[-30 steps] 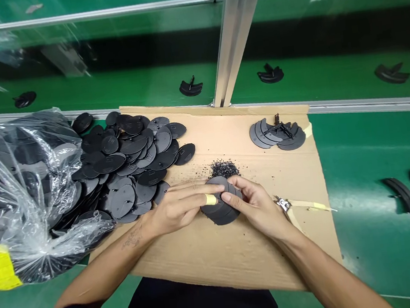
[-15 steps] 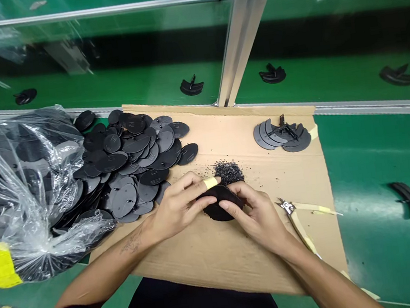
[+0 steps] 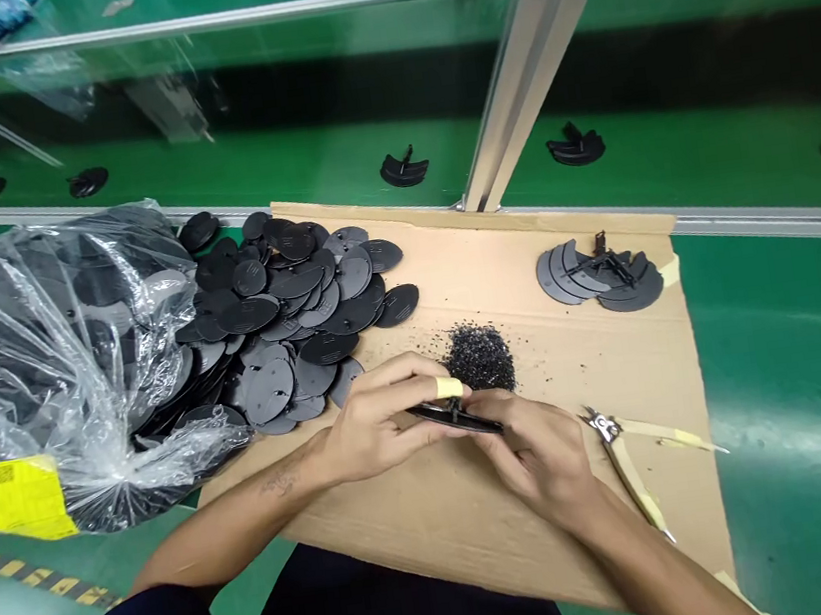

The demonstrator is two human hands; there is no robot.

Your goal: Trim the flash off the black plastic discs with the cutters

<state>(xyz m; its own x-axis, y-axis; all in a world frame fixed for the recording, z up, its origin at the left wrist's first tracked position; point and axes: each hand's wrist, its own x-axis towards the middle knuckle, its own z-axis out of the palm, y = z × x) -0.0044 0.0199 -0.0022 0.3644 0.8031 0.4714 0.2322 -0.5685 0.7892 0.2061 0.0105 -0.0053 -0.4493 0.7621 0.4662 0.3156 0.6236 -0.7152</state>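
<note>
Both hands grip one thin black plastic disc [image 3: 471, 422], seen nearly edge-on above the cardboard sheet [image 3: 438, 516]. My left hand [image 3: 386, 414], with yellow tape round one finger, pinches its left end. My right hand [image 3: 538, 442] holds the right end, its fingertips close to the left ones. A small dark piece stands up from the disc between the fingers, partly hidden. Just beyond the hands lies a heap of tiny black bits [image 3: 482, 357]. Right of my right hand rest nippers [image 3: 629, 470] with pale handles, their jaws apart.
Many black oval discs [image 3: 303, 296] are piled at left, beside a clear plastic bag [image 3: 59, 344] of similar discs with a yellow label [image 3: 27, 497]. Curved black parts [image 3: 599, 273] lie at the cardboard's far right. A metal post [image 3: 524, 81] rises behind.
The disc has been tilted from showing its broad face to nearly edge-on, and my right hand has turned with it. The view has shifted slightly left.
</note>
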